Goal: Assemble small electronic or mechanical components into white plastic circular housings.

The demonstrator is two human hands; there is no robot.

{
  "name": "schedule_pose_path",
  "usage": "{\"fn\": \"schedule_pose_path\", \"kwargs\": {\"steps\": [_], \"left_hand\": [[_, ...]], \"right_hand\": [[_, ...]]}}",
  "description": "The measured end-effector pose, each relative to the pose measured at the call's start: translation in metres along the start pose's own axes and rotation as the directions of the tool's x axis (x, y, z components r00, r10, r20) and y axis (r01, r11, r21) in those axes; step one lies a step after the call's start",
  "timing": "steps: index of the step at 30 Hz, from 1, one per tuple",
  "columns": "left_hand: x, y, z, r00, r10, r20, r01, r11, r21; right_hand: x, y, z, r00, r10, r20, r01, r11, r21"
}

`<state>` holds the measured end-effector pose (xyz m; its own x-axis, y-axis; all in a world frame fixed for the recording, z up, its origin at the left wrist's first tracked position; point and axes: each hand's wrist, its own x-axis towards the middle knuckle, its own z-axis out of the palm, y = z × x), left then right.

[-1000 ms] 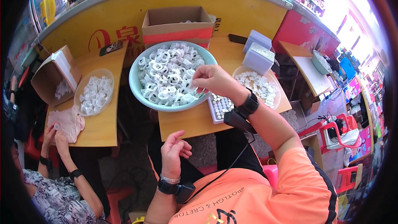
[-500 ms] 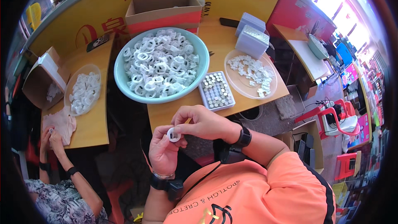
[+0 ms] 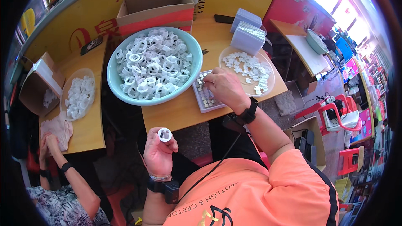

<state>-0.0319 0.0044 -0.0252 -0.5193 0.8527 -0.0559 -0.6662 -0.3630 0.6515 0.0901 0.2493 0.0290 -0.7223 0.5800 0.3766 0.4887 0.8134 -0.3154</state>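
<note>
Head: left grip holds white cap opening-up, likely for access; right grip at tray (can't tell if grasping).

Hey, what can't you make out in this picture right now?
In the head view:
Whether the right hand grips anything over the tray: the hand itself hides it.
The bottom of the cardboard box: its front wall hides it.
Anything between the co-worker's hands: the hands cover it.
</note>
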Motion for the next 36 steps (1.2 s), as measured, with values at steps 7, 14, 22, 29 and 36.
{"fn": "schedule_pose_path", "kwargs": {"steps": [7,14,22,29,36], "left_hand": [[0.001,0.005,0.0,0.999,0.019,-0.038,-0.02,0.999,-0.028],[0.003,0.003,-0.004,1.0,0.029,-0.001,-0.029,0.993,-0.117],[-0.001,0.002,0.004,0.994,0.102,0.026,-0.1,0.994,-0.051],[-0.003,-0.002,0.009,0.996,0.093,-0.01,-0.093,0.994,0.053],[-0.006,-0.003,0.017,0.995,0.096,0.029,-0.098,0.992,0.078]], "right_hand": [[-0.002,-0.001,0.014,0.999,-0.051,-0.015,0.049,0.99,-0.135],[-0.009,0.0,0.016,0.995,-0.075,-0.067,0.065,0.988,-0.138],[-0.016,-0.001,0.0,0.98,0.018,-0.197,-0.005,0.998,0.063],[-0.047,-0.065,-0.01,0.992,-0.034,-0.123,0.099,0.816,0.57],[-0.055,-0.1,0.006,0.965,-0.212,-0.152,0.261,0.779,0.57]]}}
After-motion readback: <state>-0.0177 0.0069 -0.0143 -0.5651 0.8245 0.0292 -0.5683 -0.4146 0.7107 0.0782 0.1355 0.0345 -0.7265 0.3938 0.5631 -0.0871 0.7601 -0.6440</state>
